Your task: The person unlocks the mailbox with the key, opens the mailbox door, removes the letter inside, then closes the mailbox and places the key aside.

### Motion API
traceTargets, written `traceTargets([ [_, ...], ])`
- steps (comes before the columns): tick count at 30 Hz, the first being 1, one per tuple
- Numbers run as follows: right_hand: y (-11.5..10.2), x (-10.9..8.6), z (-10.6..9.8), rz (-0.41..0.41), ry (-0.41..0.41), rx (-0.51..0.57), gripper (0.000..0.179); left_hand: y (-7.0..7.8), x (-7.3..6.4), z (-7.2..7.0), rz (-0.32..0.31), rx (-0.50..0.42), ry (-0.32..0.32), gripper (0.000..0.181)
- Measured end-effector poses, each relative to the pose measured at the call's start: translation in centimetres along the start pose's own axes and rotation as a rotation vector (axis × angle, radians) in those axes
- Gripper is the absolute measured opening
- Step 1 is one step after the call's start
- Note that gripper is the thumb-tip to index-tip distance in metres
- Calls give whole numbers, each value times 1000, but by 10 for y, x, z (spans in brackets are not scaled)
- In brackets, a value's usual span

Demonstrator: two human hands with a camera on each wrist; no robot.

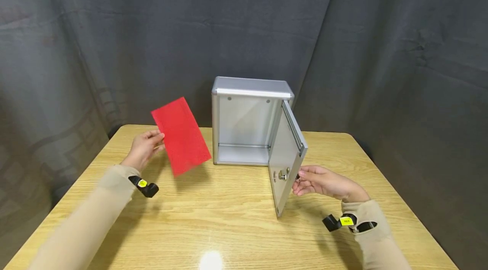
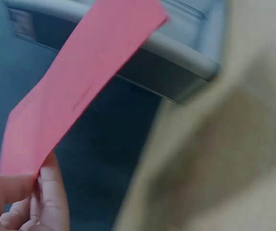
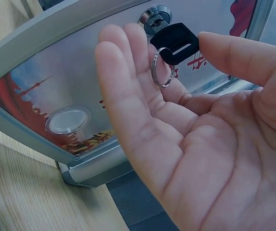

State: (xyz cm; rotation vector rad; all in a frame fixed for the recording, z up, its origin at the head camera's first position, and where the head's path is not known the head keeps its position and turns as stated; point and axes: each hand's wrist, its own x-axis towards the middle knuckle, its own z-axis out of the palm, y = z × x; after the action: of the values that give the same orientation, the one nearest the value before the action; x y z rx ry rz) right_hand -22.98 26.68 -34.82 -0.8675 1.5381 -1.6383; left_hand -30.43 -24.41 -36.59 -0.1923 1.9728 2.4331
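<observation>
- The work in hand appears to be at the box [image 1: 252, 85]: its door [image 1: 286, 151] is swung out, and the inside faces the person.
- The right hand [image 1: 322, 182] pinches the black key [image 3: 169, 34] at the lock [image 3: 156, 18], its thumb on the key's head. A metal ring [image 3: 154, 72] hangs from the key.
- The left hand [image 1: 142, 149] pinches the red paper [image 1: 182, 136] by its left edge, thumb against fingers. The paper is above the table [image 1: 228, 236], tilted, left of the box and apart from it.
- The next move seems to call for a steady door and a light hold on the paper, which bends easily, judging by its curve in the left wrist view.
- A yellow label [image 1: 142, 183] sits at the left wrist, another [image 1: 347, 221] at the right; their marks are too small to read.
- The door's outer face bears a coloured print [image 3: 36, 91] and red lettering [image 3: 195, 62], mostly hidden and unreadable. No brand can be made out.
</observation>
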Motion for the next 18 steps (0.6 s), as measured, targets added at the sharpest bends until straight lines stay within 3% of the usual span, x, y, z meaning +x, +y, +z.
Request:
traceTargets([
  [4, 1, 0, 0, -7, -7, 7, 32, -32, 10, -3, -108, 209, -16, 21],
  [7, 1, 0, 0, -6, -4, 4, 33, -47, 13, -2, -148, 282, -19, 27],
  [11, 0, 0, 1, -4, 2, -3, 34, -57, 13, 0, -153, 376, -43, 31],
  [18, 0, 0, 1, 3, 8, -4, 34, -64, 17, 5, -107, 535, -52, 33],
])
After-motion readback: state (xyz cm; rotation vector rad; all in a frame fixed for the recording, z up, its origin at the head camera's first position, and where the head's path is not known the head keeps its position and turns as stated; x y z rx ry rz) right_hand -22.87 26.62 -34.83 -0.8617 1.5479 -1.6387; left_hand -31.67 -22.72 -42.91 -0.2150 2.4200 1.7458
